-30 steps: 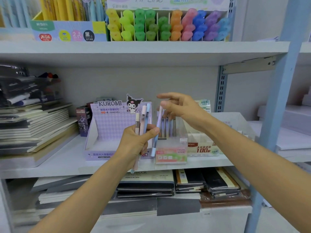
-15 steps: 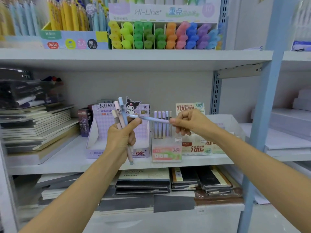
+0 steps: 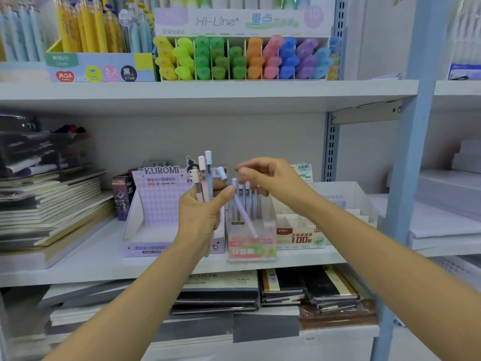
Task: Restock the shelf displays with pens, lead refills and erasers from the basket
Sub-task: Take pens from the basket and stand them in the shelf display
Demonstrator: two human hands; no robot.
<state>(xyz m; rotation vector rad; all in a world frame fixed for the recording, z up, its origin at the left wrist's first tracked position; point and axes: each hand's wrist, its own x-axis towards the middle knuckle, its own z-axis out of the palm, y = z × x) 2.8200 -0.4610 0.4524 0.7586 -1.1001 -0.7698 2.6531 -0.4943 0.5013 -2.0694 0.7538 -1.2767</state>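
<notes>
My left hand (image 3: 203, 214) grips three pastel pens (image 3: 208, 173) upright, cream, pink and blue, in front of the purple Kuromi display box (image 3: 156, 204). A fourth lilac-blue pen (image 3: 244, 214) slants past my left thumb, with its cap up-left. Its tip is down at the clear Fruit Soda pen box (image 3: 251, 246), which holds several upright lilac pens. My right hand (image 3: 270, 178) hovers just right of that cap. Its fingers are loosely bent and I see nothing between them. The basket is out of view.
A lead refill box (image 3: 299, 235) marked 100 sits right of the clear box. Stacked notebooks (image 3: 52, 204) fill the shelf's left end. Highlighters (image 3: 242, 58) line the shelf above. A blue upright post (image 3: 406, 178) stands to the right, and notebooks lie on the shelf below.
Half a second ago my right hand held the lilac-blue pen level; now the pen slants down toward the clear box and my right fingers are off it. The view has moved closer.
</notes>
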